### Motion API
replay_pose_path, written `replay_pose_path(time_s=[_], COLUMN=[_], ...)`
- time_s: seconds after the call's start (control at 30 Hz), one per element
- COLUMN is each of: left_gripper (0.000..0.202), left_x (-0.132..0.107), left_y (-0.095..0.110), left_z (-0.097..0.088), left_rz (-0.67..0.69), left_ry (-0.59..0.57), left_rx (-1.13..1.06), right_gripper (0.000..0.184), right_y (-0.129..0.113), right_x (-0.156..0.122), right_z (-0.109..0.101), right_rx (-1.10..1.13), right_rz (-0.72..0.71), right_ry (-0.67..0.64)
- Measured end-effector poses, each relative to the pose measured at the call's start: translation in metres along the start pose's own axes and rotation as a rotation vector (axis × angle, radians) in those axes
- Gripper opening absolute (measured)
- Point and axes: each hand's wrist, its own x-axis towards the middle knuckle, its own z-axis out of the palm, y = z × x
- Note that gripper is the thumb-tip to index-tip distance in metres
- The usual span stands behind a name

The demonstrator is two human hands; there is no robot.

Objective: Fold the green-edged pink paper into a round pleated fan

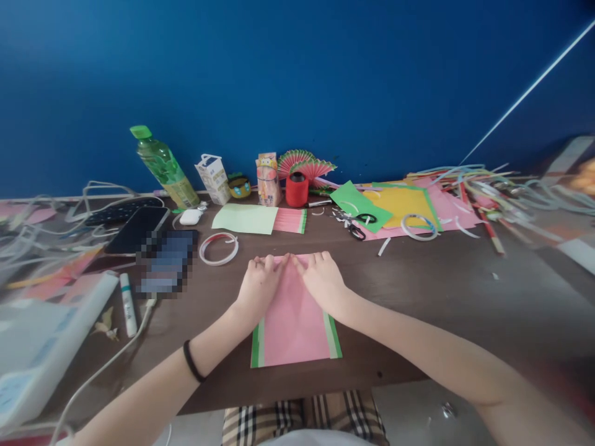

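Observation:
A pink paper sheet (297,322) with green and pale green strips down both sides lies flat on the dark brown table in front of me. At its far edge, my left hand (264,282) grips the left part, its fingers curled over the edge. My right hand (321,277) does the same on the right, and the two thumbs nearly meet at the middle. Faint creases run through the paper below the thumbs. The fingertips are partly hidden behind the hands. Around my left wrist sits a black hair tie (193,361).
Beyond the hands lie a pale green sheet (244,219), black-handled scissors (357,231), coloured papers (402,207) and two rolls of tape-like strip, one on the left (218,249). A green bottle (166,168), paper fans (312,168) and a red spool (296,190) stand along the blue wall. Phones and cables lie left.

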Motion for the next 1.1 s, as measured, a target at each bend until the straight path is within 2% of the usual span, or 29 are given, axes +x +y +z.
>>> replay_pose_path(time_s=[0.1, 0.23, 0.37, 0.53, 0.63, 0.73, 0.9, 1.1], left_gripper=[0.056, 0.050, 0.043, 0.038, 0.032, 0.020, 0.018, 0.019], left_x=[-0.001, -0.003, -0.006, -0.008, -0.002, 0.006, 0.013, 0.013], left_y=[0.004, 0.004, -0.002, -0.015, -0.022, -0.030, -0.036, -0.035], left_z=[0.002, 0.007, 0.013, 0.013, 0.012, 0.016, 0.032, 0.034], left_rz=[-0.003, 0.007, 0.015, 0.051, 0.042, 0.069, 0.094, 0.102], left_ry=[0.017, 0.090, 0.138, 0.131, 0.118, 0.150, 0.326, 0.352], left_rx=[0.006, 0.002, -0.053, -0.051, -0.053, -0.084, -0.185, -0.223], right_gripper=[0.050, 0.045, 0.038, 0.034, 0.019, 0.014, 0.006, 0.004], right_y=[-0.004, 0.001, 0.008, 0.018, 0.031, 0.044, 0.051, 0.049], right_x=[0.002, -0.002, -0.009, -0.011, -0.002, 0.009, 0.020, 0.018], right_z=[0.005, 0.017, 0.026, 0.029, 0.030, 0.035, 0.053, 0.056], right_rx=[0.010, 0.077, 0.069, 0.113, 0.214, 0.418, 0.781, 0.852], right_rz=[0.021, 0.037, 0.032, 0.035, 0.050, 0.100, 0.092, 0.088], right_ry=[0.032, 0.166, 0.221, 0.242, 0.254, 0.301, 0.415, 0.423])
